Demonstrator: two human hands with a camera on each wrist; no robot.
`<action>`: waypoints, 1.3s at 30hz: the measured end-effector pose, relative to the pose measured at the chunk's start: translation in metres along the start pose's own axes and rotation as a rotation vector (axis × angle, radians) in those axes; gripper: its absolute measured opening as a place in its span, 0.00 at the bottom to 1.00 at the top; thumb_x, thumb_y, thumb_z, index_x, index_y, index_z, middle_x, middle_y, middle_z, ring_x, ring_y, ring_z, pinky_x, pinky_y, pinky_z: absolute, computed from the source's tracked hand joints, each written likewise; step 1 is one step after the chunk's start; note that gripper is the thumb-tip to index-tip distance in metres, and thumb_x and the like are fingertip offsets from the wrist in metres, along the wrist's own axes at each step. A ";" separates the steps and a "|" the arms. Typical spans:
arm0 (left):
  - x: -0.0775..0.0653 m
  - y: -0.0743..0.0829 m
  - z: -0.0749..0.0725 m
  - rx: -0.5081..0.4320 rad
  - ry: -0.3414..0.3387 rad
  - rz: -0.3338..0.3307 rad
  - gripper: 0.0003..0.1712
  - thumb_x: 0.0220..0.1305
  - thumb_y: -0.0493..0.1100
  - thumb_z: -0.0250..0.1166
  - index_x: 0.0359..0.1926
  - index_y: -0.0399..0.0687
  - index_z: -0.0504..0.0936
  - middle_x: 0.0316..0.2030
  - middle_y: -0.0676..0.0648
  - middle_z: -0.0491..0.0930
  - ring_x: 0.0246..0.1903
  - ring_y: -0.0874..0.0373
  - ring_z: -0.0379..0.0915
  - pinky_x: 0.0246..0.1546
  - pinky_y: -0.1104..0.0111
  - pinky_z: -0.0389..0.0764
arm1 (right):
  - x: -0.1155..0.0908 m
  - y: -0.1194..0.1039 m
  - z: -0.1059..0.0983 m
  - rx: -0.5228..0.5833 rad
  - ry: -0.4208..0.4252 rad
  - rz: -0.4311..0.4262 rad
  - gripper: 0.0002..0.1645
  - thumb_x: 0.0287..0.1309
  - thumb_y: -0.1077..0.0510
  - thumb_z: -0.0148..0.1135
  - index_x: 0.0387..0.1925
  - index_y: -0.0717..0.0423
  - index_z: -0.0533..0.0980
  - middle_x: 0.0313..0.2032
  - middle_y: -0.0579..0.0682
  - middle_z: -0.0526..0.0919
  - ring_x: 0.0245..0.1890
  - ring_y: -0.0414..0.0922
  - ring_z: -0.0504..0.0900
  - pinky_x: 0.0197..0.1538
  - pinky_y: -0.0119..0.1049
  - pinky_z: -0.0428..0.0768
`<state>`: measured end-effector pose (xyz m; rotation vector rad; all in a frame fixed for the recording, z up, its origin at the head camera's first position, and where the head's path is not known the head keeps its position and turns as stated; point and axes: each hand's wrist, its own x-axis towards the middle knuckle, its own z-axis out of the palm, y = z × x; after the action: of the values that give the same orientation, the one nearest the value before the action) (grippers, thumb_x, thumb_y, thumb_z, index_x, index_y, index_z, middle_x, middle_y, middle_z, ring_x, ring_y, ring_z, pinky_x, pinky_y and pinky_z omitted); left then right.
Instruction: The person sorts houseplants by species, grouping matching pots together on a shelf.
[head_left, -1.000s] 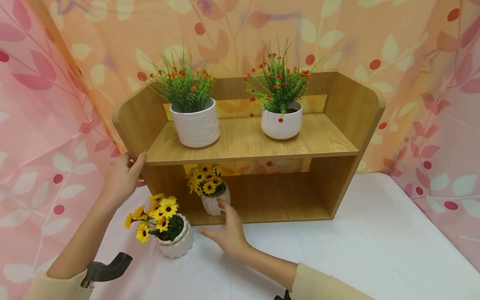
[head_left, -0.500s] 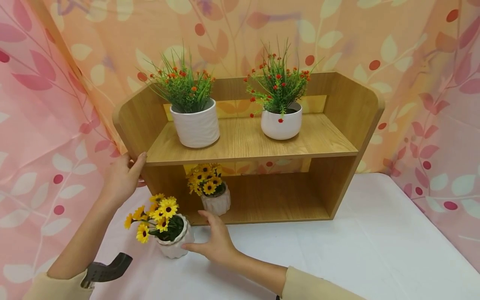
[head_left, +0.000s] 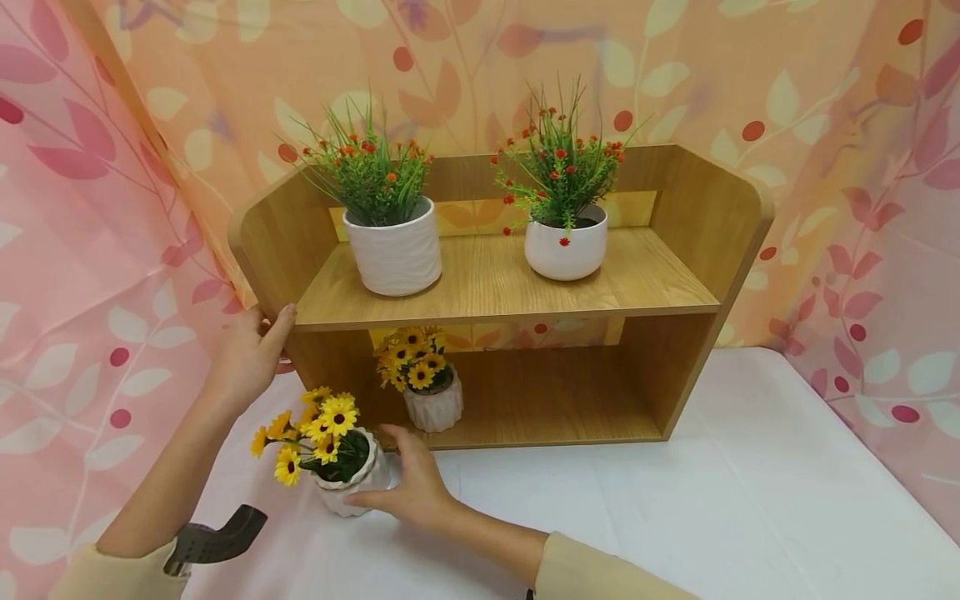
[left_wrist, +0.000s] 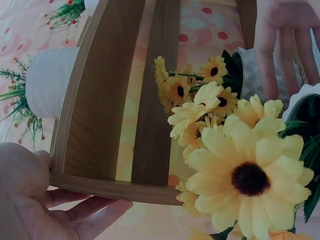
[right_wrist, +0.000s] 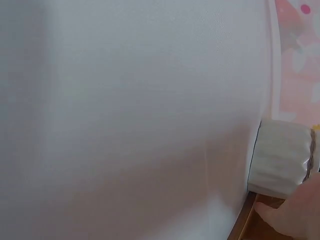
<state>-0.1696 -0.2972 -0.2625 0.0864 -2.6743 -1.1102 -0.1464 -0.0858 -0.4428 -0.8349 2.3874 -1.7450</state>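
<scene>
In the head view, my left hand (head_left: 243, 358) holds the left side panel of a two-tier wooden shelf (head_left: 510, 315); the left wrist view shows its fingers along the panel's edge. My right hand (head_left: 420, 483) has thumb and fingers spread at the right side of a white pot (head_left: 347, 493) of yellow daisy-like flowers (head_left: 330, 421). This pot stands on the table in front of the shelf's left end. Whether the hand touches the pot I cannot tell. A second white pot (head_left: 435, 408) of yellow flowers stands on the lower tier, just behind the right hand.
On the upper tier stand a tall white pot (head_left: 395, 254) and a rounder white pot (head_left: 566, 252), both with red-flowered grass. A white cloth (head_left: 675, 517) covers the table. Patterned curtains (head_left: 82, 275) hang at the sides and back.
My right hand has moved left and towards me, from the flowerpot on the lower tier to the one on the table. The left hand keeps its place on the shelf.
</scene>
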 end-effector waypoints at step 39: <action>-0.001 0.000 0.000 -0.011 0.013 0.017 0.42 0.85 0.60 0.43 0.70 0.20 0.65 0.57 0.20 0.77 0.50 0.28 0.84 0.36 0.62 0.91 | 0.016 0.004 0.031 0.025 0.099 -0.006 0.49 0.40 0.58 0.90 0.63 0.56 0.72 0.59 0.50 0.83 0.61 0.40 0.80 0.63 0.32 0.80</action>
<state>-0.1687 -0.2969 -0.2631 0.0679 -2.6520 -1.1157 -0.1500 -0.1192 -0.4535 -0.7704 2.4201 -1.8571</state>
